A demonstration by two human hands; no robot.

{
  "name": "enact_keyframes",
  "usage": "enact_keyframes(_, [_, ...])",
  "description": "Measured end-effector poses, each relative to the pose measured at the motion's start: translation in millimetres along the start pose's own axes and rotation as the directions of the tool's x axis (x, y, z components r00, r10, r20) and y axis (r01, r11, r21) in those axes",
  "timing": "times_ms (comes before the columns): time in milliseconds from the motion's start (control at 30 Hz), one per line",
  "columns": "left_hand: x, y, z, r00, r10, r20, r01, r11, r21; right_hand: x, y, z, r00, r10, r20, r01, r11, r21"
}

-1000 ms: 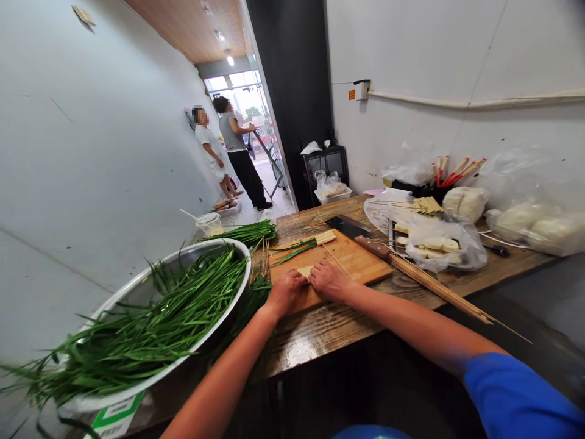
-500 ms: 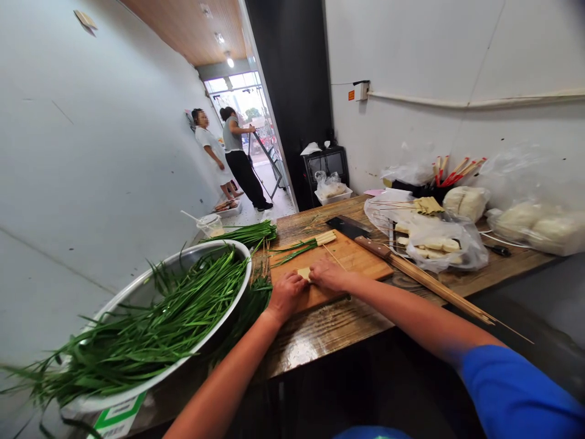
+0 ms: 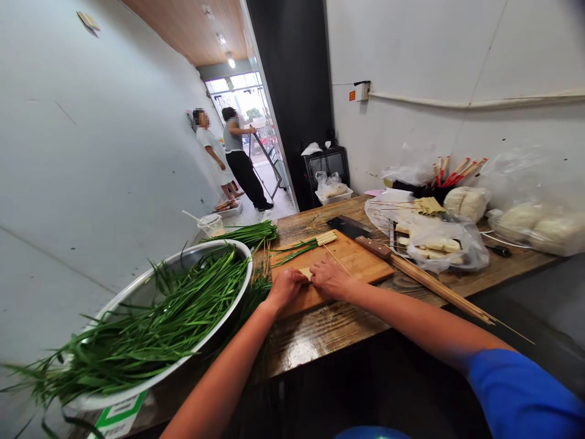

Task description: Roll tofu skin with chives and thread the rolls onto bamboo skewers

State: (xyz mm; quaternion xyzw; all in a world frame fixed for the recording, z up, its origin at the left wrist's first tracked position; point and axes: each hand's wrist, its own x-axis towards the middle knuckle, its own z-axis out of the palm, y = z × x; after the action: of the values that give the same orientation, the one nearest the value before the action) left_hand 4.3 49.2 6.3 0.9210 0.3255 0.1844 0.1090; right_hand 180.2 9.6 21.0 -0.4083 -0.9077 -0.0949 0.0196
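Observation:
My left hand (image 3: 287, 288) and my right hand (image 3: 329, 278) work close together at the near left part of a wooden cutting board (image 3: 365, 268). Between them, the fingers of both are closed on a pale yellow sheet (image 3: 304, 271), which looks like tofu skin; my hands cover most of it. Just beyond lie pale rolls (image 3: 326, 238) with green chives (image 3: 299, 249) sticking out to the left. A thin skewer (image 3: 336, 258) rests on the board beside my right hand. At the board's far right edge is a cleaver (image 3: 350, 227) with a brown handle.
A large metal basin (image 3: 249, 268) heaped with chives stands on the left. Bundled skewers (image 3: 434, 286) reach past the table's front edge. Plastic-covered food (image 3: 434, 244) and bagged white pieces (image 3: 534, 225) lie right. A lidded cup (image 3: 211, 225) stands behind the basin. Two people (image 3: 237, 152) are near the doorway.
Both hands stay over the sheet on the board, with small finger shifts. My left hand has turned slightly, and less of the sheet shows.

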Motion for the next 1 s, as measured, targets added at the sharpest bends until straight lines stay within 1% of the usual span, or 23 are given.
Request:
enact_keyframes(67, [1,0,-0.5,1.000,-0.020,0.001,0.020,1.000,-0.006,1,3,2,1.000,0.007,0.019,-0.008,1.000,0.016])
enact_keyframes(133, [1,1,-0.5,0.999,-0.034,-0.010,0.035,0.999,0.030,4,9,3,0.999,0.003,0.042,-0.005,0.999,0.053])
enact_keyframes(233, [-2,5,2.3,0.999,-0.034,-0.025,0.038,0.985,0.171,12,18,6,0.998,-0.024,0.052,0.018,0.993,0.118])
enact_keyframes(300, [-6,7,6.4,0.999,-0.029,-0.045,0.041,0.955,0.293,17,23,9,0.997,-0.048,0.063,0.037,0.987,0.155])
enact_keyframes(367, [-11,8,11.3,0.997,0.011,-0.075,0.020,0.917,0.398,21,26,12,0.995,-0.070,0.071,0.057,0.983,0.175])
enact_keyframes(467, [-18,4,17.3,0.986,0.140,-0.086,-0.083,0.875,0.476,24,28,12,0.992,-0.093,0.083,0.079,0.983,0.165])
enact_keyframes(533, [-19,0,19.1,0.979,0.188,-0.079,-0.129,0.869,0.477,25,29,10,0.991,-0.095,0.091,0.081,0.985,0.152])
enact_keyframes(600, [-18,-3,19.0,0.979,0.189,-0.075,-0.135,0.880,0.455,23,28,7,0.993,-0.080,0.086,0.067,0.987,0.143])
enact_keyframes(733, [-10,-7,15.3,0.987,0.161,-0.032,-0.140,0.927,0.348,14,20,5,1.000,-0.011,0.019,0.008,0.994,0.112])
enact_keyframes(867, [-2,-5,8.6,0.994,0.108,-0.019,-0.102,0.973,0.209,6,8,12,0.994,-0.018,-0.106,0.025,0.998,0.060])
enact_keyframes(933, [0,-3,4.7,0.996,0.088,0.007,-0.088,0.980,0.178,7,7,16,0.992,-0.032,-0.119,0.038,0.998,0.046])
enact_keyframes(1000, [1,0,1.8,0.998,0.067,0.019,-0.070,0.975,0.213,11,10,19,0.995,-0.022,-0.094,0.028,0.998,0.062])
